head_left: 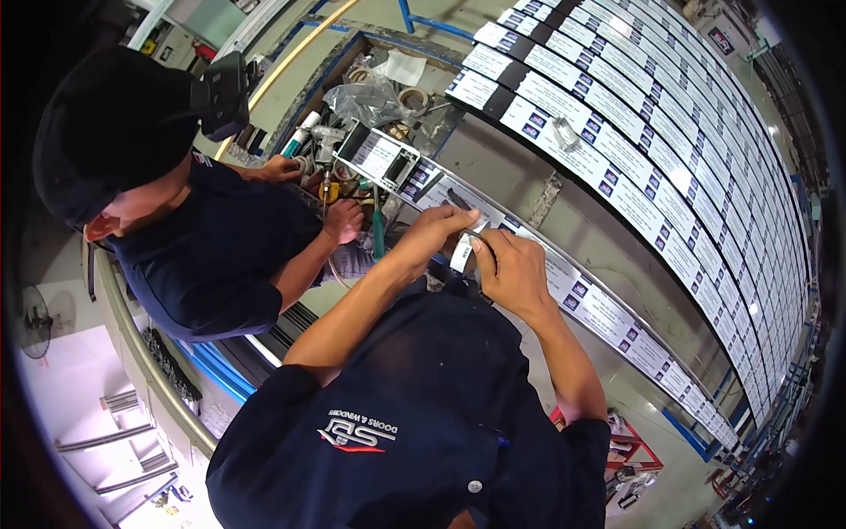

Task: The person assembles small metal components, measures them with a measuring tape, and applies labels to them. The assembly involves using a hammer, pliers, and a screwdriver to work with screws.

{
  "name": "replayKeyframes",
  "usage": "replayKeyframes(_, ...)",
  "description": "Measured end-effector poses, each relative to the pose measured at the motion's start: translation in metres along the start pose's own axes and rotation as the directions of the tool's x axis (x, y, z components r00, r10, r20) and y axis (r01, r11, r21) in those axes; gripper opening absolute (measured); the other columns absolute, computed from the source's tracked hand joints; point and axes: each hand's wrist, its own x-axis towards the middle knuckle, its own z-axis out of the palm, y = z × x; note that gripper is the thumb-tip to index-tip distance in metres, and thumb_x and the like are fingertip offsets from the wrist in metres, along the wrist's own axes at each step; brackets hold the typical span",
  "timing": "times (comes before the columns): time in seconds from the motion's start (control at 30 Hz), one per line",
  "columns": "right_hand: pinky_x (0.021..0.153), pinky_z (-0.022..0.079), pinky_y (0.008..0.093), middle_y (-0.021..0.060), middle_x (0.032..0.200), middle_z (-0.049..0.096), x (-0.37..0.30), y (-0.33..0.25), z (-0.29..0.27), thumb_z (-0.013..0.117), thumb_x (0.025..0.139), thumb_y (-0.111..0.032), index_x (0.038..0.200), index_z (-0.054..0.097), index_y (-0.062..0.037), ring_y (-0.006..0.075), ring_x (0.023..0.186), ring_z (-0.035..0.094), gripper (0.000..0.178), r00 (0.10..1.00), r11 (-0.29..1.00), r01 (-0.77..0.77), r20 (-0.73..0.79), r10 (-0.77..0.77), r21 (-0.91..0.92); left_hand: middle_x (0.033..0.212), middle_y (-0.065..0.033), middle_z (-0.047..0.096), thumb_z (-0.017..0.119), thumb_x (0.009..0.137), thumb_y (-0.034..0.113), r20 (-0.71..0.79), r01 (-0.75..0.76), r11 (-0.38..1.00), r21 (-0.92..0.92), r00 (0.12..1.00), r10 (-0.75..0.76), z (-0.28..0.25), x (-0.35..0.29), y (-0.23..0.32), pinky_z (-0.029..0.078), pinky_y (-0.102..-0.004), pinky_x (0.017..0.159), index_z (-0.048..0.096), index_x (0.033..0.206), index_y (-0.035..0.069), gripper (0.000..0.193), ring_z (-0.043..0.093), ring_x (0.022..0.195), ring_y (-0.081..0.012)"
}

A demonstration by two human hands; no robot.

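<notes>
Both my hands meet in front of my chest, over the near edge of a long, label-covered metal profile (608, 326). My left hand (432, 236) is closed, thumb and fingers pinching a thin dark strip (458, 199) whose end sticks out beyond them. Close against it, my right hand (515, 271) is also closed, its thumb pressed on the same dark piece. A white printed tag (461, 254) hangs between the two hands. My fingers hide how the strip and the tag join.
At my left a co-worker in a black cap (115, 123) reaches into a tray (441, 57) of tools, tape rolls and plastic bags. A green-handled screwdriver (378, 231) lies there. Rows of label-covered profiles (652, 194) fill the right side, with a small clear piece (564, 134) on top.
</notes>
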Motion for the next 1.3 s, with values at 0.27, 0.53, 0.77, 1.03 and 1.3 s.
replayKeyframes(0.27,0.062,0.051,0.0478,0.0163,0.077,0.068,-0.012,0.010,0.015,0.068,0.096,-0.017,0.093,0.069,-0.0005,0.0378,0.067,0.067,0.017,0.997,0.987,0.060,0.050,-0.053,-0.150,0.104,-0.0202,0.075,0.068,0.099,-0.002,0.127,-0.164,0.966,-0.198,0.973,0.191,0.018,0.028,0.030,0.058,-0.0358,0.085,0.035,0.154,0.004,0.065,0.075,0.095,-0.0226)
replayKeyframes(0.53,0.072,0.053,0.0392,0.0099,0.085,0.059,-0.001,0.036,-0.011,0.069,0.089,-0.010,0.104,0.070,0.0003,0.0278,0.082,0.064,0.019,0.968,0.855,0.071,-0.171,-0.183,-0.513,0.118,-0.0216,0.075,0.059,0.106,0.051,0.265,-0.518,0.851,-0.091,0.811,0.522,0.032,-0.033,0.073,0.059,-0.0391,0.093,0.044,0.150,-0.004,0.072,0.076,0.101,-0.0257)
replayKeyframes(0.77,0.067,0.043,0.0312,0.0033,0.082,0.054,0.019,0.040,-0.040,0.064,0.088,-0.010,0.109,0.068,0.0003,0.0173,0.077,0.056,0.024,0.891,0.521,0.253,-0.014,-0.454,-0.815,0.075,-0.0131,0.072,0.046,0.105,0.071,0.183,0.064,0.972,0.226,0.977,-0.107,0.044,-0.028,0.116,0.060,-0.0324,0.061,0.072,0.090,-0.004,0.081,0.072,0.059,-0.0224)
replayKeyframes(1.03,0.060,0.048,0.0375,0.0067,0.081,0.057,0.026,0.054,-0.036,0.064,0.097,-0.014,0.117,0.065,-0.0020,0.0251,0.071,0.063,0.023,0.934,0.774,0.220,-0.100,-0.342,-0.594,0.065,0.0013,0.056,0.067,0.107,0.033,-0.156,-0.208,0.936,0.283,0.953,0.258,0.074,-0.001,0.048,0.033,-0.0259,0.051,0.069,0.085,-0.003,0.042,0.042,0.055,-0.0057)
replayKeyframes(1.3,0.062,0.050,0.0381,0.0113,0.090,0.070,0.017,0.037,-0.022,0.066,0.104,-0.015,0.116,0.068,0.0022,0.0235,0.069,0.066,0.021,0.979,0.969,-0.076,-0.164,0.117,0.237,0.067,0.0040,0.055,0.066,0.108,0.030,-0.185,-0.440,0.772,0.458,0.803,0.567,0.068,-0.026,0.018,0.032,-0.0259,0.051,0.069,0.089,-0.003,0.038,0.043,0.060,-0.0027)
